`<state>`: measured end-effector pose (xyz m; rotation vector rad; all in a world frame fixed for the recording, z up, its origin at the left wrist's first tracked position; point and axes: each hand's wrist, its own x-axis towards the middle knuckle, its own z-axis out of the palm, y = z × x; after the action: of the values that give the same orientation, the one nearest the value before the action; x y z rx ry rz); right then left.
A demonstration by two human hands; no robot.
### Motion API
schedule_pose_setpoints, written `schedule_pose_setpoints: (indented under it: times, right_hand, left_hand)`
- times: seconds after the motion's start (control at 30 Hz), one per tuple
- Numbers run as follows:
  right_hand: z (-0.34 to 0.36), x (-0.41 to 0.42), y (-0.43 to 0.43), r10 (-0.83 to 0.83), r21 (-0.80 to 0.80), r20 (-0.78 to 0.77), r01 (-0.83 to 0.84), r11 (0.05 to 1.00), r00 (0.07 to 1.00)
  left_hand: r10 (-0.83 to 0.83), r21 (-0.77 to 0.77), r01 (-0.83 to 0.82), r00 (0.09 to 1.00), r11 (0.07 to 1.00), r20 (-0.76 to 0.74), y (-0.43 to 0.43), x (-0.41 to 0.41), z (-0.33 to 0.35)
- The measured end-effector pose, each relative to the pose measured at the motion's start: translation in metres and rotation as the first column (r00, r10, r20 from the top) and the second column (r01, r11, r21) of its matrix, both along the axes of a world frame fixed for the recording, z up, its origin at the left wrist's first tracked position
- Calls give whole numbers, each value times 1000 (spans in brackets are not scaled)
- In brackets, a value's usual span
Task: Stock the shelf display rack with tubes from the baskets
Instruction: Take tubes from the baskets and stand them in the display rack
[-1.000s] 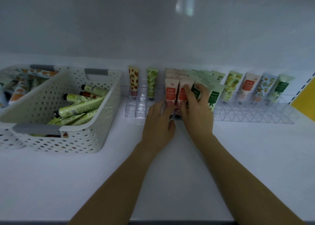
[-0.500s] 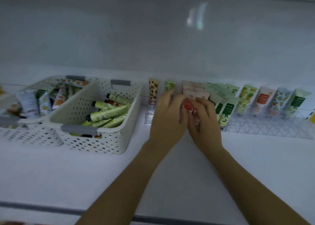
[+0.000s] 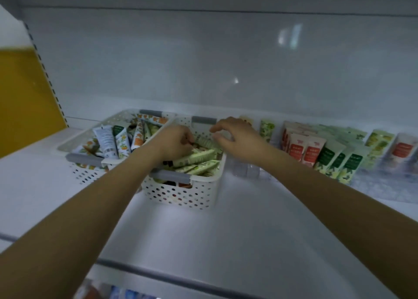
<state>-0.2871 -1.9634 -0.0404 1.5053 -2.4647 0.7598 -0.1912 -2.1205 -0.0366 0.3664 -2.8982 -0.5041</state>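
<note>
Two white perforated baskets stand side by side on the shelf. The right basket holds several green patterned tubes; the left basket holds mixed tubes. My left hand is down in the right basket, its fingers curled round the cap end of a green tube. My right hand hovers over that basket's right rim with loosely spread fingers, holding nothing. The clear display rack stands right of the baskets, with red tubes and green tubes standing upright in it.
A yellow side panel closes the shelf on the left. The white back wall rises behind baskets and rack. The shelf's front edge runs below my forearms, with blurred goods on a lower level.
Both hands left the red tubes in the rack and moved left to the right basket. My view swung left too, so the yellow panel shows on the left.
</note>
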Motion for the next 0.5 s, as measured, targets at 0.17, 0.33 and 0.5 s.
schedule_pose_setpoints:
  times: [0.17,0.33,0.5]
  right_hand:
    - [11,-23,-24,-113,313,77,84,946,991]
    - [13,-41,-45,-170,443,27,141,885,985]
    - [-1,-52,-69,-242,560,-134,275,782,961]
  left_hand:
    - [-34,235,8,994,972,106,-10,2,-10]
    - [-34,385,-15,992,923,120,-7,2,-12]
    - [-24,282,5,998,959,66,-5,4,-11]
